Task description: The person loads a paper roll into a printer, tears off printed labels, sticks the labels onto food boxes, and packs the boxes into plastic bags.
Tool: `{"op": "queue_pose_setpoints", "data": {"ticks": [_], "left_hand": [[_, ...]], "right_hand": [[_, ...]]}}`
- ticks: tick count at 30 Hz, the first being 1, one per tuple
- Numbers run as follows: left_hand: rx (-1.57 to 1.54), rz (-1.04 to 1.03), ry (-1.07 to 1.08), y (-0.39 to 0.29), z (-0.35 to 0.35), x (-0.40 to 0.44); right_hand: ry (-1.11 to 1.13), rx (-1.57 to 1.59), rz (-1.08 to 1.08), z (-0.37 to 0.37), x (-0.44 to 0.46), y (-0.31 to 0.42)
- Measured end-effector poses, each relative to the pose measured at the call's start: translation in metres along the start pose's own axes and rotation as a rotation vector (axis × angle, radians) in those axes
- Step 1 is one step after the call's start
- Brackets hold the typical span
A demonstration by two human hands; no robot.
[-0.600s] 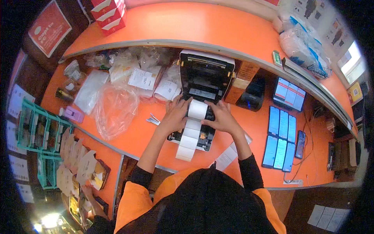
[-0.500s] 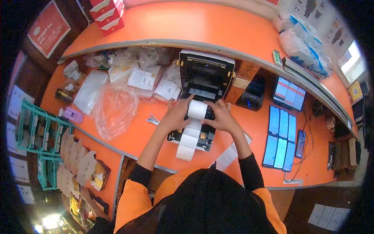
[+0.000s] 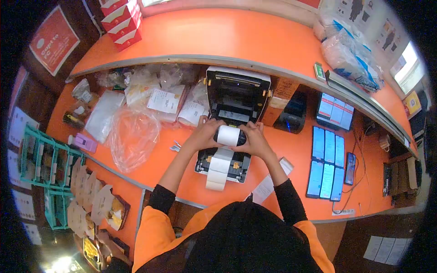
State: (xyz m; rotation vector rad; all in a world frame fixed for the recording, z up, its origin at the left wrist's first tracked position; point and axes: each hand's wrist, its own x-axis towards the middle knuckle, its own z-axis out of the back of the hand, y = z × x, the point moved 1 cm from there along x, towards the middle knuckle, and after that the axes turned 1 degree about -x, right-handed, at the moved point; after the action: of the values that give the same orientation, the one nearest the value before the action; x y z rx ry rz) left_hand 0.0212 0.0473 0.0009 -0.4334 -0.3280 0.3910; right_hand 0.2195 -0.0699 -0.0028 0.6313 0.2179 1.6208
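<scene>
- Label roll (image 3: 228, 135): located above the base of the open printer (image 3: 242, 172), midway along the work surface (image 3: 300, 152). Whether it is seated or held clear cannot be determined.
- Left hand (image 3: 204, 136): closed around the left end of the roll, fingers over the far side, thumb underneath.
- Right hand (image 3: 255, 140): closed around the right end, likewise; the spacing between the hands matches the roll's width.
- Change: the fingertips have come lower, off the area near the raised lid (image 3: 237, 88) and in against the roll. The whole view has also tilted slightly.
- Change: the paper strip (image 3: 217, 170) overhangs the printer's front less than before; its free end points toward the surface's front edge.
- Implication: the roll appears gripped more squarely at its ends, and its position in the printer is probably being adjusted.
- Adjacent items: paper slip (image 3: 267, 187) right of the printer, near the front edge; clear plastic bag (image 3: 134, 141) toward the left end; phones (image 3: 326, 166) toward the right end.
</scene>
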Motion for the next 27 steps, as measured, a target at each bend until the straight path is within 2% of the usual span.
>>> {"op": "queue_pose_setpoints", "data": {"ticks": [4, 7, 10, 12, 16, 19, 21, 22, 24, 25, 27], "left_hand": [[0.009, -0.070, -0.044, 0.006, -0.006, 0.001], [-0.128, -0.061, -0.005, 0.007, -0.004, 0.002], [-0.002, -0.077, -0.019, 0.006, -0.002, 0.001], [0.074, -0.114, 0.055, 0.008, 0.000, 0.005], [0.001, -0.085, 0.081, 0.005, 0.008, 0.010], [0.065, -0.125, 0.075, 0.000, 0.021, 0.013], [0.054, -0.175, -0.057, -0.012, 0.036, 0.015], [0.056, -0.174, -0.056, -0.018, 0.042, 0.015], [-0.078, -0.158, -0.197, -0.034, 0.053, 0.013], [-0.076, -0.158, -0.191, -0.045, 0.054, 0.010], [-0.680, 0.192, -0.109, -0.065, 0.047, 0.005]], "right_hand": [[0.018, 0.032, 0.000, -0.007, 0.001, -0.004], [0.006, -0.069, 0.000, -0.014, 0.004, -0.001], [0.013, -0.127, -0.008, -0.016, 0.004, -0.001], [0.065, -0.082, -0.009, -0.015, 0.005, -0.001], [0.004, -0.042, 0.035, -0.014, 0.005, -0.002], [-0.088, -0.024, 0.061, 0.002, 0.008, 0.008], [-0.121, -0.042, 0.076, 0.032, 0.014, 0.024], [-0.121, -0.040, 0.077, 0.051, 0.018, 0.034], [-0.055, -0.011, 0.042, 0.085, 0.023, 0.054], [-0.057, -0.006, 0.040, 0.095, 0.024, 0.057], [-0.104, 0.162, 0.111, 0.114, 0.026, 0.061]]}}
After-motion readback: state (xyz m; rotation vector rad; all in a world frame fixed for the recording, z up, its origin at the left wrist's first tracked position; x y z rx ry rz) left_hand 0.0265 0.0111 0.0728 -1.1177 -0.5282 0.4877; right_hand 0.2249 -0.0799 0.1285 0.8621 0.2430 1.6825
